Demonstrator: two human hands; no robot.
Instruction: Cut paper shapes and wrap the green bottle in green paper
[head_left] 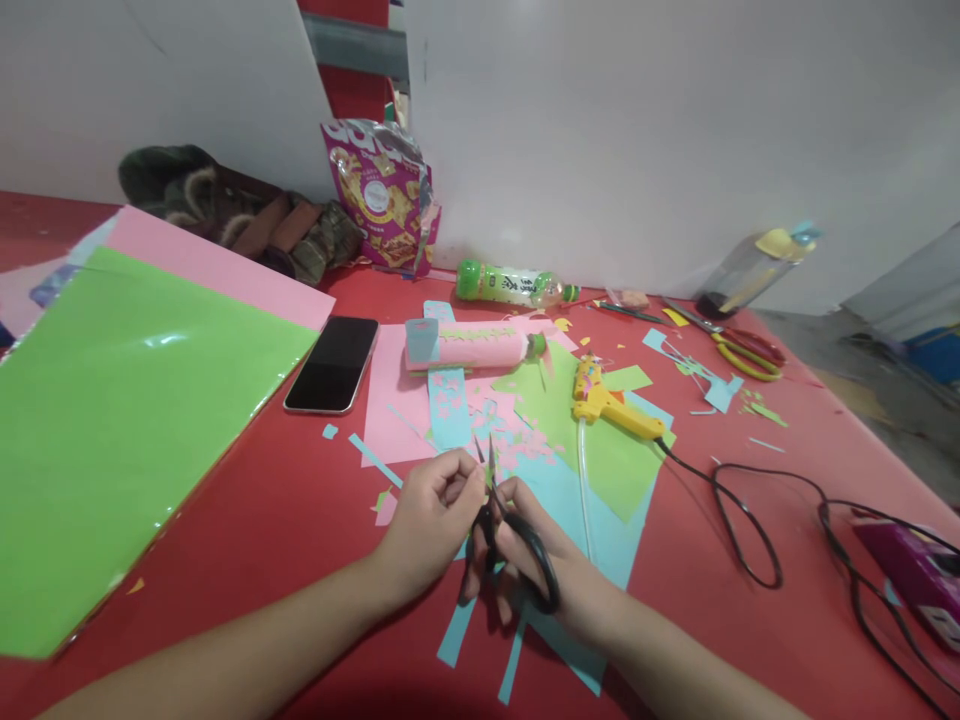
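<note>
In the middle of the head view, my right hand [555, 545] grips black-handled scissors [541, 562], their narrow blades pointing away from me and slightly apart. Close beside the blades, my left hand [442, 500] is pinched; whatever sits between its fingertips is too small to make out. Beneath and beyond both hands lie sheets of blue paper [551, 490], pink paper [386, 400] and green paper [626, 480], scattered with small pink cut-outs [529, 445]. A bottle wrapped in pink paper [472, 347] rests on its side behind them. To its right is a yellow glue gun [611, 405] with a clear glue stick.
A black phone [332, 365] lies left, by a stack of coloured sheets [150, 400]. At the back are a snack bag [386, 200], a green-labelled bottle [514, 285] and a camouflage-patterned item [247, 215]. Red-and-yellow-handled scissors [739, 350] and a looping cord [750, 520] are right.
</note>
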